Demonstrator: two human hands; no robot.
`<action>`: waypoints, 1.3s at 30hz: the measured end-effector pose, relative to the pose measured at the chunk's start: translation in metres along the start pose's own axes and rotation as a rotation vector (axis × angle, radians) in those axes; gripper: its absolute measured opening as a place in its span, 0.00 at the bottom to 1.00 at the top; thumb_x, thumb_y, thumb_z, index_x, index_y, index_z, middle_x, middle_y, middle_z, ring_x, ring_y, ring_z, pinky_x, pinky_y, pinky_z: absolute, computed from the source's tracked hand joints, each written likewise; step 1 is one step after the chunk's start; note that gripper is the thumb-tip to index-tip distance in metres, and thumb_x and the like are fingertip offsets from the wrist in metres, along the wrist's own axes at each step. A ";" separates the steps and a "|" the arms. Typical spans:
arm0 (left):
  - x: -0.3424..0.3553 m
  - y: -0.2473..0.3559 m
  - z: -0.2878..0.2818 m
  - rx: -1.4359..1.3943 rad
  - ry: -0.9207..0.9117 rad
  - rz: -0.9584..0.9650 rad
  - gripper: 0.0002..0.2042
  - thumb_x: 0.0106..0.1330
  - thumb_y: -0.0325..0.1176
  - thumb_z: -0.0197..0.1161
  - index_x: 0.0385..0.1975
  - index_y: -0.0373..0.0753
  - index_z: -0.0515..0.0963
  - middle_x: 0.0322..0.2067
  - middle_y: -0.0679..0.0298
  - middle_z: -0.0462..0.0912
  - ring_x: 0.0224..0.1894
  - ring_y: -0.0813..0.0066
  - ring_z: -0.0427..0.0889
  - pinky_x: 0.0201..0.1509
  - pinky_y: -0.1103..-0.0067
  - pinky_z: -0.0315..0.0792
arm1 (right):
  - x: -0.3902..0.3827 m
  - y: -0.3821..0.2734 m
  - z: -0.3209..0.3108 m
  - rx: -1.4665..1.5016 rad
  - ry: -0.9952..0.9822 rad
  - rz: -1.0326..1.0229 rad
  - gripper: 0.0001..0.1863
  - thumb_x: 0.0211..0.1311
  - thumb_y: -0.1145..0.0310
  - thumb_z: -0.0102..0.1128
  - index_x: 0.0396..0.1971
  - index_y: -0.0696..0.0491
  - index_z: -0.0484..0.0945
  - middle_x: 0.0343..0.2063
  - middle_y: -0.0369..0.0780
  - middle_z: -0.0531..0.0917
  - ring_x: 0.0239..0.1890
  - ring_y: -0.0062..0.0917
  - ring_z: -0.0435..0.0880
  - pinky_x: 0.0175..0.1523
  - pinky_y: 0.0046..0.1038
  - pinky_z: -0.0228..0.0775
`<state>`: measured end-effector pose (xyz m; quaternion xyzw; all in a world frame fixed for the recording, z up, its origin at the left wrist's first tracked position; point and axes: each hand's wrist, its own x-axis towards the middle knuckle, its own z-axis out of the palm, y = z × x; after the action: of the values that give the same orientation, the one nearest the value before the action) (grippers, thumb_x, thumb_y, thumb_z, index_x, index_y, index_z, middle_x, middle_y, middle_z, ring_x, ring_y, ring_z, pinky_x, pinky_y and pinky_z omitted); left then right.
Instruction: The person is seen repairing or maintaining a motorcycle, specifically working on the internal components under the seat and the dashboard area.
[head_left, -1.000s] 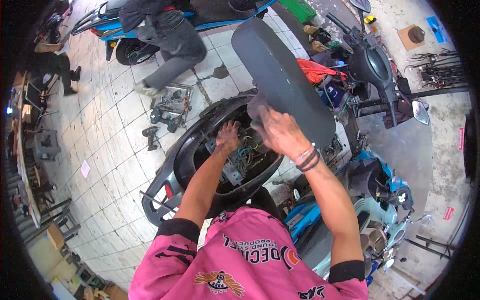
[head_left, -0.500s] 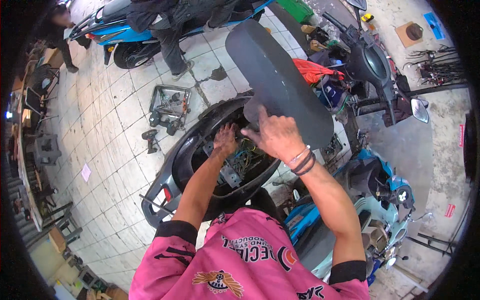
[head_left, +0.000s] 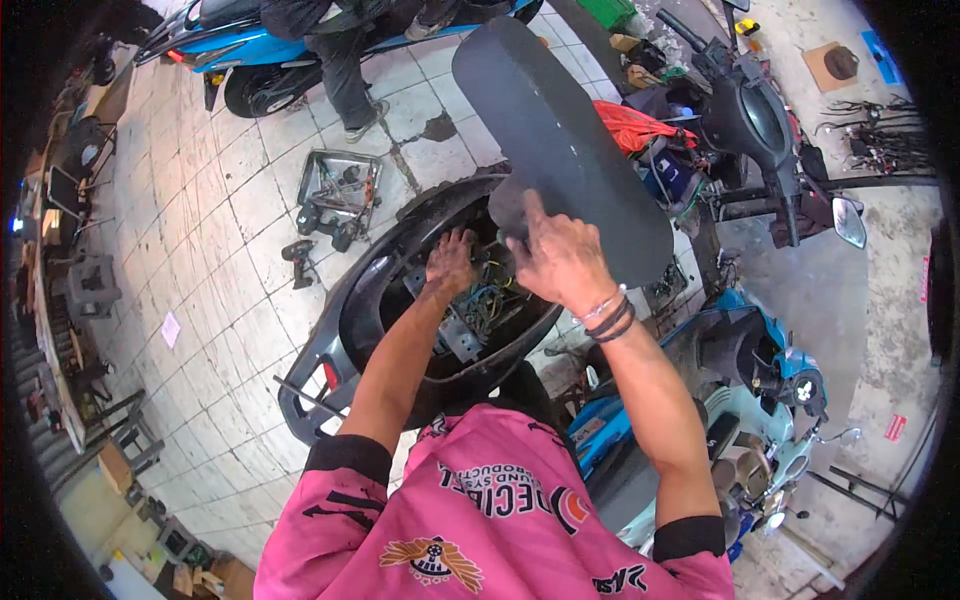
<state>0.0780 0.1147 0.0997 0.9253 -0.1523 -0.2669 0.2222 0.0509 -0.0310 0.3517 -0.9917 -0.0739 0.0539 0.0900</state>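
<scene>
A black scooter body [head_left: 340, 340] lies before me with its underseat bay uncovered. Inside it are tangled wires [head_left: 485, 310] and a grey metal bracket [head_left: 460, 342]. My left hand [head_left: 452, 262] reaches into the bay, fingers spread over its far side, and no object shows in its grasp. The long dark seat [head_left: 590, 160] is tipped up on the right. My right hand [head_left: 562, 262] is at the seat's near edge, index finger stretched toward it and thumb apart. Its other fingers are partly hidden, and nothing held is visible.
On the tiled floor to the left are a metal tray of tools [head_left: 340, 190] and a cordless drill [head_left: 298, 262]. A blue scooter [head_left: 640, 430] stands close on my right. Farther off, a person's leg [head_left: 345, 85] is beside another blue scooter [head_left: 225, 58].
My left hand has shifted slightly farther into the bay, its fingers flatter. The right hand has moved slightly right along the seat's edge. The view has shifted a little.
</scene>
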 end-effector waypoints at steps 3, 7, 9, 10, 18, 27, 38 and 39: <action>0.005 -0.003 0.004 0.047 -0.076 0.007 0.39 0.62 0.46 0.67 0.72 0.43 0.58 0.74 0.54 0.56 0.76 0.51 0.55 0.75 0.61 0.60 | -0.005 -0.006 0.007 -0.041 0.068 0.166 0.31 0.64 0.51 0.63 0.57 0.58 0.70 0.25 0.53 0.84 0.31 0.50 0.86 0.35 0.50 0.75; 0.017 -0.011 0.012 -0.017 -0.019 0.024 0.44 0.58 0.46 0.71 0.73 0.42 0.57 0.74 0.51 0.57 0.75 0.49 0.57 0.75 0.61 0.60 | 0.003 0.006 0.011 0.053 0.166 0.025 0.28 0.67 0.50 0.60 0.55 0.58 0.73 0.27 0.48 0.84 0.34 0.48 0.83 0.40 0.47 0.75; 0.023 -0.018 0.019 -0.038 -0.025 0.025 0.47 0.55 0.49 0.73 0.73 0.40 0.56 0.72 0.50 0.60 0.74 0.48 0.58 0.75 0.62 0.60 | 0.012 0.014 0.016 0.223 0.286 -0.142 0.20 0.68 0.55 0.59 0.45 0.57 0.78 0.30 0.44 0.83 0.38 0.44 0.80 0.46 0.41 0.74; 0.027 -0.022 0.022 -0.043 -0.010 0.013 0.47 0.55 0.49 0.73 0.73 0.40 0.56 0.72 0.50 0.60 0.74 0.48 0.58 0.75 0.62 0.60 | 0.017 0.018 0.020 0.238 0.291 -0.172 0.20 0.68 0.55 0.59 0.45 0.57 0.78 0.30 0.44 0.83 0.38 0.44 0.80 0.46 0.41 0.74; 0.031 -0.024 0.025 -0.303 -0.076 0.067 0.40 0.61 0.48 0.67 0.72 0.45 0.59 0.68 0.49 0.67 0.68 0.46 0.68 0.71 0.59 0.65 | 0.068 0.044 0.063 1.279 -0.287 -0.357 0.11 0.58 0.64 0.64 0.31 0.58 0.83 0.31 0.42 0.87 0.35 0.27 0.83 0.45 0.29 0.72; 0.019 -0.013 0.000 -0.135 -0.183 -0.033 0.41 0.55 0.35 0.72 0.71 0.46 0.62 0.70 0.50 0.63 0.68 0.45 0.68 0.69 0.56 0.67 | 0.039 -0.015 0.133 0.840 0.899 0.091 0.29 0.72 0.49 0.45 0.13 0.52 0.68 0.08 0.34 0.68 0.10 0.25 0.68 0.20 0.29 0.59; 0.024 -0.050 0.056 -0.657 -0.143 0.118 0.33 0.69 0.47 0.56 0.73 0.44 0.59 0.75 0.51 0.55 0.75 0.50 0.57 0.77 0.58 0.55 | 0.072 0.035 0.089 1.506 -0.187 -0.634 0.26 0.69 0.53 0.53 0.27 0.63 0.86 0.17 0.43 0.79 0.17 0.24 0.75 0.23 0.26 0.63; 0.025 -0.051 0.060 -0.315 -0.045 0.154 0.34 0.69 0.49 0.54 0.74 0.45 0.57 0.75 0.51 0.53 0.76 0.50 0.56 0.77 0.57 0.54 | 0.074 0.033 0.089 1.546 -0.372 -0.731 0.24 0.68 0.54 0.55 0.28 0.62 0.86 0.16 0.42 0.79 0.16 0.24 0.75 0.23 0.25 0.63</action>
<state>0.0730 0.1278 0.0181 0.8584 -0.1840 -0.2905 0.3807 0.1176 -0.0368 0.2513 -0.5421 -0.3434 0.2177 0.7354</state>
